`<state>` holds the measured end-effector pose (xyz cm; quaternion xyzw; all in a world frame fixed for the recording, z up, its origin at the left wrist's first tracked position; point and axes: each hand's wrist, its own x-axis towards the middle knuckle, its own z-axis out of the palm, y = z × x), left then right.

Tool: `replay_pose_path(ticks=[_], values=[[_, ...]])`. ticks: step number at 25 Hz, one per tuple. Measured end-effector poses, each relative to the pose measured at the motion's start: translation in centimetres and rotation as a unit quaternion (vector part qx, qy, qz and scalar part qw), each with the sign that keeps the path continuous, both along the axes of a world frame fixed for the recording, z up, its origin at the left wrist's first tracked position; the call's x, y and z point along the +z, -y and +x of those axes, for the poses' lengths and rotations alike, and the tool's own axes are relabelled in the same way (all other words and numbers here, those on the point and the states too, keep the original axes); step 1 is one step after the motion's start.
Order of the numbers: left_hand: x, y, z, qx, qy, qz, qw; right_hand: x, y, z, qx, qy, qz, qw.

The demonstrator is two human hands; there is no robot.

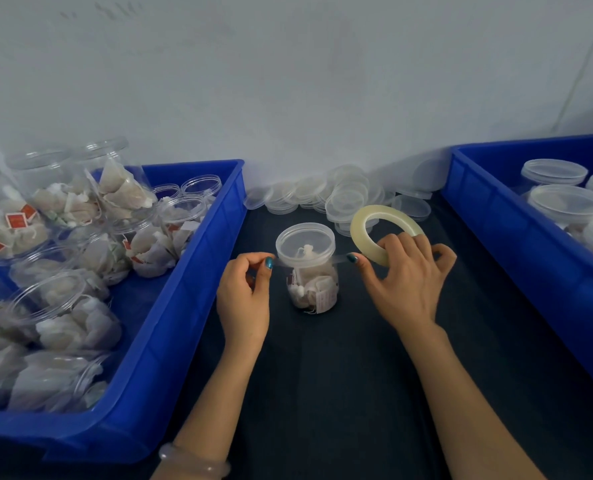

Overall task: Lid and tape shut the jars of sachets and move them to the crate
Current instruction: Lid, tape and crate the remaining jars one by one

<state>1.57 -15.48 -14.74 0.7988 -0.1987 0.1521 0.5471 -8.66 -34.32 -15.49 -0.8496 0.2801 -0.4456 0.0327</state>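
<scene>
A clear jar [310, 282] of sachets stands upright on the dark table, with a clear lid [304, 244] on it. A strip of clear tape [340, 258] runs across the jar's near side just under the lid. My left hand [245, 296] pinches the strip's free end left of the jar. My right hand [404, 282] grips the pale tape roll [367, 244] to the jar's right, thumb on the strip.
The blue crate on the left [191, 299] holds several unlidded jars of sachets [63, 202]. Another blue crate on the right [496, 244] holds several lidded jars [565, 202]. Loose clear lids [343, 199] lie heaped against the wall behind the jar.
</scene>
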Motion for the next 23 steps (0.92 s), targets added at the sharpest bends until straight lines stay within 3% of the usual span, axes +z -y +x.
replay_pose_path(ticks=[6, 11, 13, 17, 23], values=[[-0.3, 0.7, 0.7, -0.056, -0.044, -0.074, 0.995, 0.4, -0.4, 0.7, 0.015, -0.007, 0.013, 1.000], [-0.1, 1.0, 0.1, -0.028, -0.079, -0.148, 0.985, 0.7, -0.6, 1.0, 0.016, -0.010, 0.025, 1.000], [-0.7, 1.4, -1.8, -0.072, -0.073, -0.134, 0.986, 0.5, -0.7, 1.1, 0.016, -0.007, 0.029, 0.999], [-0.6, 3.4, -2.9, -0.193, -0.103, -0.014, 0.976, 0.4, -1.1, 1.1, 0.027, -0.006, 0.036, 0.999], [-0.7, 4.2, 0.9, -0.212, -0.097, -0.047, 0.971, 0.1, -0.3, 0.0, 0.128, -0.012, 0.067, 0.989]])
